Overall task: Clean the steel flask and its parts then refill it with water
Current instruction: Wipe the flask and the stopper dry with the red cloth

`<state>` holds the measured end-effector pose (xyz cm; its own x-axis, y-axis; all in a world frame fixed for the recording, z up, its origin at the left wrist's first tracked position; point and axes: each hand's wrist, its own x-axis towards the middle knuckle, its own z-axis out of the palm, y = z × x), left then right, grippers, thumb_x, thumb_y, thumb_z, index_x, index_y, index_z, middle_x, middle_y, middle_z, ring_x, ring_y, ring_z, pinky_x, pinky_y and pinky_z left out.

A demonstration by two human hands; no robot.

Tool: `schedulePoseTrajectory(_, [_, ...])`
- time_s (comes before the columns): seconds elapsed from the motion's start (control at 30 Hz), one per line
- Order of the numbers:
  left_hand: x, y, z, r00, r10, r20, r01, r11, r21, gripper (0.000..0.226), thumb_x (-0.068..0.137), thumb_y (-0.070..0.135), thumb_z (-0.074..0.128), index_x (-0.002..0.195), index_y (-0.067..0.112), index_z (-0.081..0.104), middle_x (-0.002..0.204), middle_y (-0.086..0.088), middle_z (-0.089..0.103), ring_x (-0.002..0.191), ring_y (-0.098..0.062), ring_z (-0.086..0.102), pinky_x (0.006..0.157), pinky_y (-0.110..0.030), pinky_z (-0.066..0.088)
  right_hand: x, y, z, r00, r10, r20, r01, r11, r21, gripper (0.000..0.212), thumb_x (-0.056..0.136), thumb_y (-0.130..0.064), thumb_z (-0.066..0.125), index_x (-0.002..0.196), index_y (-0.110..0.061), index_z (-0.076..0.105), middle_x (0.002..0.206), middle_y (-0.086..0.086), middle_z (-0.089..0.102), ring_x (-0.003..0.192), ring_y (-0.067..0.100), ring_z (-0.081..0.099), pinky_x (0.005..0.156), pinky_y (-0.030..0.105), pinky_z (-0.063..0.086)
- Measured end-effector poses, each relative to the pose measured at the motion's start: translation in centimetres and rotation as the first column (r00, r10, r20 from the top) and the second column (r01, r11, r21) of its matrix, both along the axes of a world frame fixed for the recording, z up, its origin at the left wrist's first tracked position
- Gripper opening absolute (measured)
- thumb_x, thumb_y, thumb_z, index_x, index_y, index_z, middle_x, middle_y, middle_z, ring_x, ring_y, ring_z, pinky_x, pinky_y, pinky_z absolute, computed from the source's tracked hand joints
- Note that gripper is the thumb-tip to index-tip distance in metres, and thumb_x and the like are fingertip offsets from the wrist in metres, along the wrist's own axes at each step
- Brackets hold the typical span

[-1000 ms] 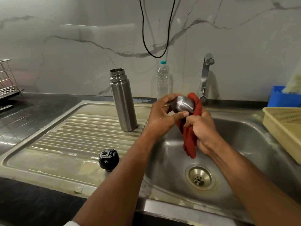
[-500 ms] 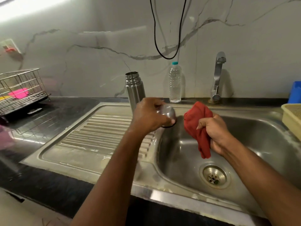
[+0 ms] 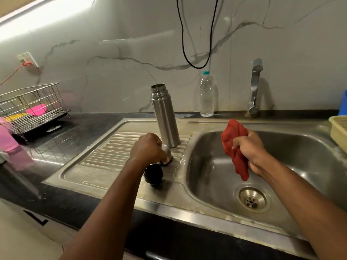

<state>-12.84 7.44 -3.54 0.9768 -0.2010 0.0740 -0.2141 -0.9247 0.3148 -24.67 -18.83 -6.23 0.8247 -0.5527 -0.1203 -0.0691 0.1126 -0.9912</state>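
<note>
On the ribbed draining board (image 3: 112, 152) of the steel sink (image 3: 212, 207), the left hand (image 3: 147, 149) curls its fingers round the steel cup-cap (image 3: 167, 153), holding it mouth down at the board just in front of the flask (image 3: 165, 115); whether the cap's rim already touches the board is hard to tell. That flask stands upright and uncapped on the board, its threaded neck bare. Just beside the left wrist, nearer the camera, the black stopper (image 3: 153, 175) sits on the flat part of the board, partly hidden by the forearm.

Over the basin, the right hand (image 3: 249, 149) is fisted round a red cloth (image 3: 234, 145), which bunches above the knuckles and hangs down below them, clear of the basin floor and the drain (image 3: 252, 199).

Against the marble wall stand 1 clear plastic bottle (image 3: 206, 94) with a teal cap and the tap (image 3: 254, 87). A black cable (image 3: 197, 34) loops down the wall. Far left, a wire rack (image 3: 32, 104) holds something pink, and a yellow basket (image 3: 339, 128) shows at the right edge.
</note>
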Motion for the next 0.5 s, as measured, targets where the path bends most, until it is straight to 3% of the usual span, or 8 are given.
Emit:
schedulePoseTrajectory(0.07, [0.1,0.2,-0.1,1.000,-0.006,-0.008,0.006,1.000,-0.005,0.061,0.058,0.038,0.098,0.111,0.019,0.075,0.111,0.000,0.072,0.107,-0.023,0.066,0.080,-0.034,0.056,0.0,0.0,0.0,1.000,0.001,0.006,-0.001,1.000,-0.005,0.059,0.060,0.008,0.051,0.115,-0.005,0.068,0.096,0.017,0.074,0.086,0.032,0.065,0.077,0.042,0.056])
schedulePoseTrajectory(0.13, [-0.4,0.8,0.2,1.000,0.004,-0.020,-0.005,0.999,-0.031,0.090,0.059,0.046,0.098,0.137,0.018,0.064,0.129,-0.001,0.068,0.122,-0.025,0.061,0.096,-0.038,0.054,-0.1,0.1,0.2,1.000,0.006,-0.005,-0.006,1.000,-0.020,0.052,0.069,0.015,0.047,0.112,-0.005,0.068,0.096,0.016,0.073,0.085,0.030,0.065,0.077,0.040,0.055])
schedulePoseTrajectory(0.2, [-1.5,1.7,1.2,0.999,0.015,-0.034,-0.016,0.999,-0.029,0.105,0.056,0.060,0.097,0.143,0.018,0.056,0.135,-0.001,0.065,0.125,-0.025,0.058,0.098,-0.040,0.052,-0.1,0.1,0.0,1.000,0.004,-0.009,-0.004,0.999,-0.036,0.052,0.070,0.016,0.047,0.112,-0.006,0.068,0.096,0.017,0.073,0.087,0.031,0.065,0.082,0.045,0.056])
schedulePoseTrajectory(0.3, [-3.7,2.8,3.1,0.988,0.008,-0.157,0.005,0.997,0.081,0.089,0.051,0.068,0.095,0.118,0.015,0.067,0.115,-0.001,0.071,0.104,-0.020,0.064,0.084,-0.037,0.056,-0.2,0.4,-0.3,1.000,0.012,-0.007,-0.013,0.999,-0.046,0.057,0.067,0.012,0.049,0.118,-0.007,0.067,0.105,0.020,0.074,0.093,0.034,0.068,0.088,0.050,0.057])
schedulePoseTrajectory(0.37, [-5.0,3.1,3.6,0.966,0.003,-0.260,0.024,0.995,0.099,0.074,0.051,0.057,0.099,0.101,0.011,0.071,0.099,-0.007,0.075,0.084,-0.020,0.069,0.070,-0.037,0.062,-0.3,0.6,-0.3,1.000,0.023,-0.005,-0.023,0.999,-0.040,0.062,0.059,0.005,0.052,0.117,-0.008,0.067,0.108,0.021,0.075,0.094,0.035,0.068,0.087,0.050,0.057])
schedulePoseTrajectory(0.5, [-5.9,3.3,3.3,0.961,-0.001,-0.277,0.004,1.000,0.009,0.059,0.051,0.032,0.105,0.095,0.012,0.071,0.094,-0.008,0.073,0.079,-0.025,0.076,0.069,-0.042,0.067,0.1,0.5,-1.1,0.999,0.032,0.001,-0.032,0.998,-0.052,0.066,0.056,0.001,0.053,0.119,-0.010,0.067,0.108,0.019,0.075,0.096,0.035,0.069,0.087,0.050,0.057])
